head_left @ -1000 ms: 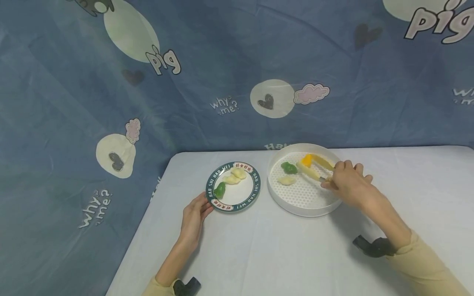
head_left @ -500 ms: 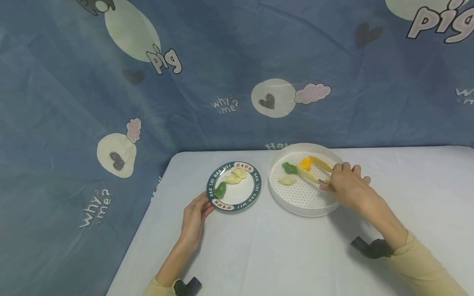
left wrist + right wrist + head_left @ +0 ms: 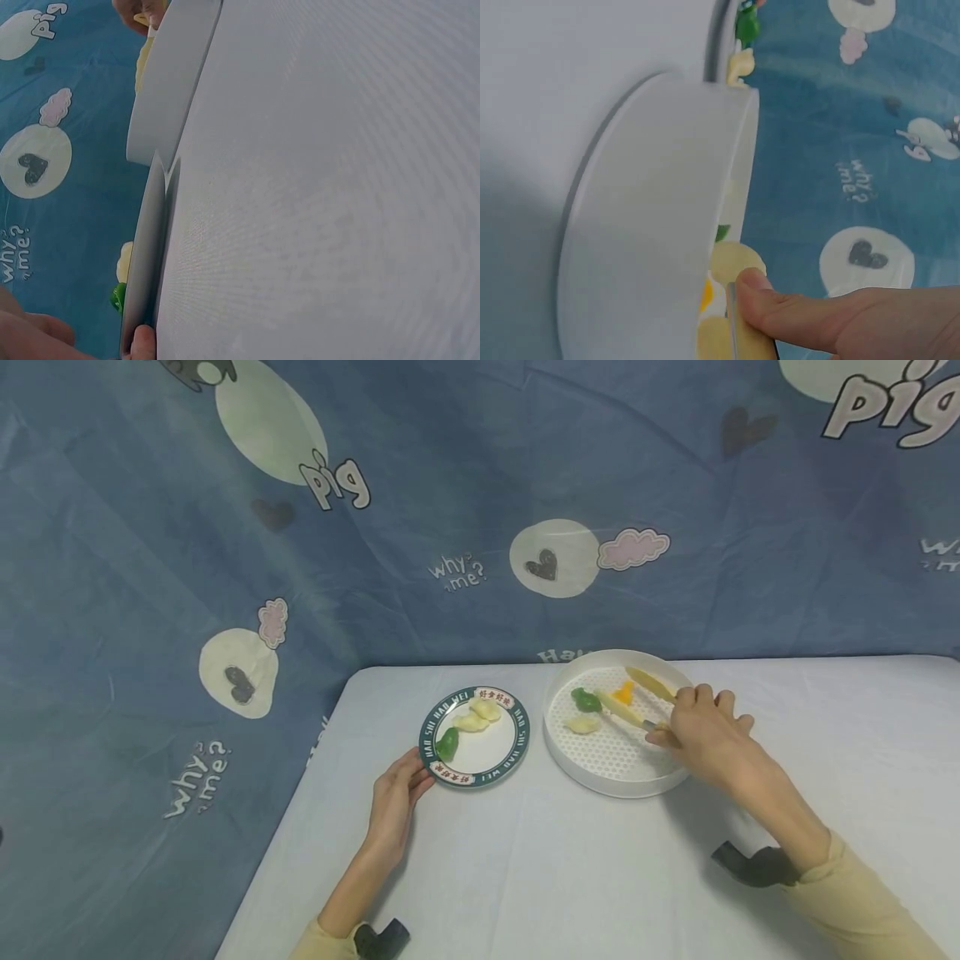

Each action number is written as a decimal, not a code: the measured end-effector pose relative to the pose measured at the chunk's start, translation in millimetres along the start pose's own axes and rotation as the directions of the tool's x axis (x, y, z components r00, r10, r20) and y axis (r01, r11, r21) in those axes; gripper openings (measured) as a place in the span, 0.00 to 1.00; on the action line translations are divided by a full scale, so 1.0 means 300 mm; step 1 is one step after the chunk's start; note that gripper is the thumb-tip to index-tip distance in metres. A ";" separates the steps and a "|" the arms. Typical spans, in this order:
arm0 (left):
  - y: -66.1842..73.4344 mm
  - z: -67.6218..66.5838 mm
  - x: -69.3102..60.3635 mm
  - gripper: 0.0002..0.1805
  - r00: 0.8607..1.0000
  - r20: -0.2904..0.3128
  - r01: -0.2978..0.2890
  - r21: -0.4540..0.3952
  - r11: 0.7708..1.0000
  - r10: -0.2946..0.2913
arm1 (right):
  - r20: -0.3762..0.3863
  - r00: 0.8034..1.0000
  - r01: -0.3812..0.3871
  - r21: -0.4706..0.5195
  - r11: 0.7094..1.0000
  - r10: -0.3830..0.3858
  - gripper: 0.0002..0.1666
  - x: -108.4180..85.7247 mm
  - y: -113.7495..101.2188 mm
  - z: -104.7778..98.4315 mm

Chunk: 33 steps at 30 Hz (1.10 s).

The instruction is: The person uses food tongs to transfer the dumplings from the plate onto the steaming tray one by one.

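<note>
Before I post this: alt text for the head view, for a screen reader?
A person's right hand holds yellow tongs, spread either side of an orange piece in a round white tray, with a green piece and a pale piece nearby. The left hand grips a green-rimmed plate bearing another green piece and more pale pieces.

"HAO SHI HAO WEI" and red Chinese characters on plate, "pig", "why me?" on blue cloth

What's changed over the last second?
The tongs seem slightly wider; their far tip, earlier against the orange piece, now looks clear of it. The piece sits slightly lower in the head view. Unchanged: right hand grips the tongs, left hand holds the plate, tray in place.
</note>
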<state>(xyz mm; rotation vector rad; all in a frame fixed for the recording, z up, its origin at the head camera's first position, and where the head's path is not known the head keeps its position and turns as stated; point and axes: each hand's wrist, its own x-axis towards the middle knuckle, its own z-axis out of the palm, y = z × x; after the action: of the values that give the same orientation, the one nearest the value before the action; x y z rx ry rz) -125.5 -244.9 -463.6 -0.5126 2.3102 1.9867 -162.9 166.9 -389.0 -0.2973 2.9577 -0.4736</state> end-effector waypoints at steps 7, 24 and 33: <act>-0.002 0.001 0.006 0.31 1.000 -0.004 0.001 0.005 1.000 -0.001 | -0.024 0.999 0.039 -0.005 0.999 -0.039 0.41 -0.017 -0.072 -0.008; -0.004 -0.003 0.005 0.31 1.000 -0.013 0.016 -0.022 1.000 -0.016 | -0.071 0.975 0.206 -0.051 0.977 -0.210 0.36 -0.038 -0.357 0.060; -0.005 -0.002 0.009 0.30 1.000 -0.018 -0.004 -0.015 1.000 0.004 | 0.036 0.958 0.282 0.033 0.959 -0.283 0.35 -0.015 -0.484 0.140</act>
<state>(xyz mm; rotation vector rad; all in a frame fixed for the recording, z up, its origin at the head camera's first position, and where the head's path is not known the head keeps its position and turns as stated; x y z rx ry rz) -127.4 -246.3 -465.6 -0.5295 2.3101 2.0118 -126.8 20.3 -381.5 -0.7240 2.8771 -0.5331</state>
